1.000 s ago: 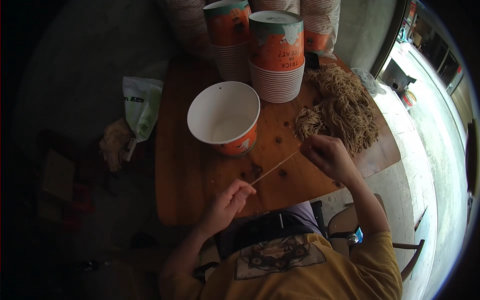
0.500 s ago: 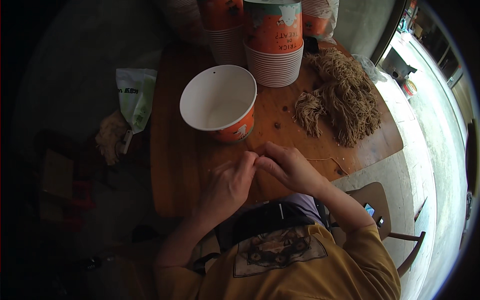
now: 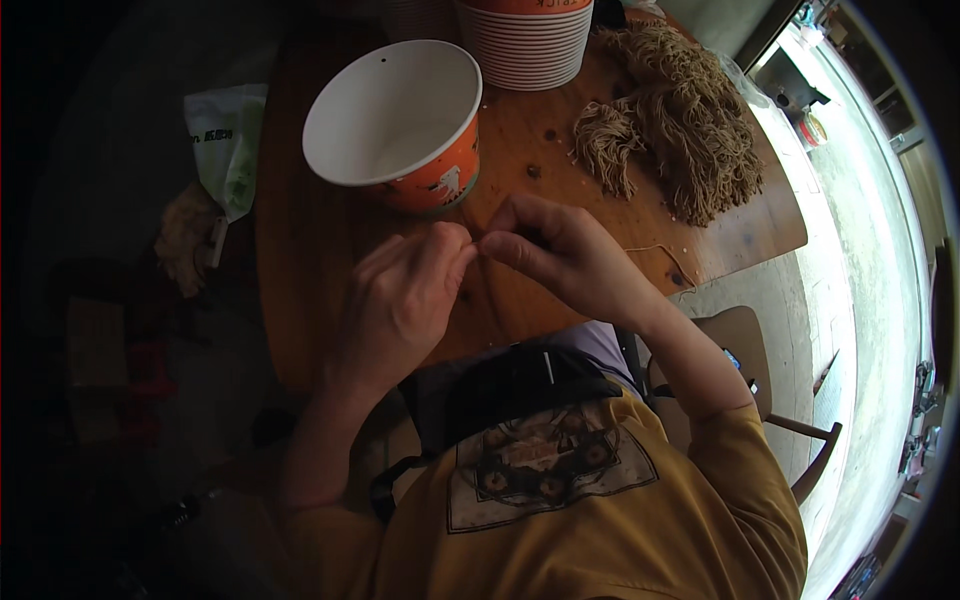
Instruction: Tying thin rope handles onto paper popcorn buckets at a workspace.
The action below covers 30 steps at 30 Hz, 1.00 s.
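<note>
My left hand (image 3: 405, 285) and my right hand (image 3: 560, 250) meet fingertip to fingertip just above the near part of the wooden table (image 3: 300, 270). Both are closed in a pinch; whatever lies between the fingertips is too small to make out. Right beyond them stands an upright paper bucket (image 3: 430, 180), white inside, orange outside with a pale figure, and with a small dark hole near its far rim. A thin tan cord (image 3: 660, 248) lies on the table, running out from behind my right wrist toward the table's edge.
A large bundle of tan cords (image 3: 690, 130) is heaped at the table's right. Nested paper buckets (image 3: 525, 50) stand upside down at the back. A white-and-green bag (image 3: 230, 150) hangs left of the table. A chair (image 3: 735, 340) is close on my right.
The view has tipped downward, so table and bucket sit higher and further left. My hands stay pinched together, the fingertips drawn slightly apart.
</note>
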{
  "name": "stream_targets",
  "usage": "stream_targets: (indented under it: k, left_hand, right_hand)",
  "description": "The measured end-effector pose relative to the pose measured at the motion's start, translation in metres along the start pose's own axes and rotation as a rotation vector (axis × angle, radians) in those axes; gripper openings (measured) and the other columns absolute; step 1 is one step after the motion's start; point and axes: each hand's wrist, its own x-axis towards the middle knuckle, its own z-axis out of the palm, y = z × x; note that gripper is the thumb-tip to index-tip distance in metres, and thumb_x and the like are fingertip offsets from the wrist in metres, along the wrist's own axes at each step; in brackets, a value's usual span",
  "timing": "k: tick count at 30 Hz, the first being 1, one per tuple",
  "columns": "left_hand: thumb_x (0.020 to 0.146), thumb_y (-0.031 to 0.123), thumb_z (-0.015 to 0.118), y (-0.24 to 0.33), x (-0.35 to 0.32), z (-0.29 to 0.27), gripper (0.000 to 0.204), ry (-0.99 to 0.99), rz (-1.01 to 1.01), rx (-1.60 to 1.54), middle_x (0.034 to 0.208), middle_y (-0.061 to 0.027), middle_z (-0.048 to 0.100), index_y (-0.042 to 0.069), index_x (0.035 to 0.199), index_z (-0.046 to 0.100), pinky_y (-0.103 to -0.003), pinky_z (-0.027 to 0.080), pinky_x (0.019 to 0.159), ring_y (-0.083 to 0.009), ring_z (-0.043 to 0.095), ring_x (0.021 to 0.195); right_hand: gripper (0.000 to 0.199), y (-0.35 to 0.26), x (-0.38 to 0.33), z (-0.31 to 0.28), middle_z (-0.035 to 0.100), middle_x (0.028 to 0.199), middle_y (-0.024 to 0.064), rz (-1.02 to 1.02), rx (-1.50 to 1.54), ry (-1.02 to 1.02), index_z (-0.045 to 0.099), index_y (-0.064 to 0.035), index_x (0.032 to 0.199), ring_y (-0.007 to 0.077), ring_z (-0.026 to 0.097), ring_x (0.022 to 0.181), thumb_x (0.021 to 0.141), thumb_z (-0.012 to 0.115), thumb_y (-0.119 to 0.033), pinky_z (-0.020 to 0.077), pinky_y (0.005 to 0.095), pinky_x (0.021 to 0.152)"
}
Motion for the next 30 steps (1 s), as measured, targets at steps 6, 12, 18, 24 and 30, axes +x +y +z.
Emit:
stream_targets:
  k: [6, 12, 18, 24, 30]
  left_hand:
    - [0.085, 0.002, 0.062, -0.002, -0.004, -0.006, 0.012, 0.049, 0.026, -0.003, 0.070, -0.0091, 0.057, 0.005, 0.090, 0.052, -0.038, 0.047, 0.059, -0.0286, 0.060, 0.063]
    - [0.076, 0.005, 0.069, -0.019, 0.001, -0.036, 0.037, 0.167, -0.087, 0.309, 0.114, -0.0103, 0.053, 0.007, 0.111, 0.056, -0.044, 0.039, 0.093, -0.0312, 0.050, 0.108]
    - [0.084, 0.002, 0.058, -0.053, 0.016, -0.034, 0.024, -0.045, -0.007, 0.218, 0.097, -0.0066, 0.060, 0.006, 0.108, 0.059, -0.041, 0.037, 0.094, -0.0246, 0.057, 0.098]
    - [0.088, 0.001, 0.055, -0.030, 0.040, -0.034, 0.023, -0.081, -0.276, -0.251, 0.099, -0.0127, 0.061, 0.001, 0.111, 0.058, -0.035, 0.050, 0.076, -0.0259, 0.062, 0.089]
    - [0.092, 0.002, 0.053, -0.018, 0.045, -0.040, 0.028, -0.115, -0.384, -0.465, 0.106, -0.0123, 0.062, 0.001, 0.120, 0.056, -0.029, 0.052, 0.074, -0.0173, 0.064, 0.090]
  right_hand:
    - [0.014, 0.000, -0.003, 0.004, 0.052, 0.073, -0.0051, -0.056, 0.025, 0.037, 0.059, -0.0030, 0.091, 0.0005, 0.042, 0.068, 0.095, 0.058, -0.016, 0.0383, 0.0191, 0.060]
    - [0.010, 0.012, -0.008, 0.003, 0.054, 0.072, -0.0053, 0.037, -0.079, 0.223, 0.057, -0.0018, 0.088, 0.0004, 0.045, 0.068, 0.092, 0.059, -0.011, 0.0383, 0.0170, 0.060]
    - [0.008, 0.012, 0.006, 0.020, 0.060, 0.076, 0.0017, -0.121, -0.119, 0.347, 0.057, 0.0000, 0.087, 0.0039, 0.058, 0.066, 0.090, 0.060, -0.006, 0.0458, 0.0198, 0.058]
    - [0.009, 0.000, 0.017, 0.020, 0.061, 0.078, 0.0065, -0.371, -0.270, 0.511, 0.055, -0.0007, 0.084, 0.0132, 0.066, 0.066, 0.086, 0.063, -0.003, 0.0508, 0.0247, 0.055]
    - [0.012, -0.008, 0.026, 0.017, 0.057, 0.075, 0.0067, -0.495, -0.395, 0.601, 0.054, -0.0032, 0.082, 0.0170, 0.061, 0.059, 0.079, 0.066, -0.001, 0.0492, 0.0283, 0.053]
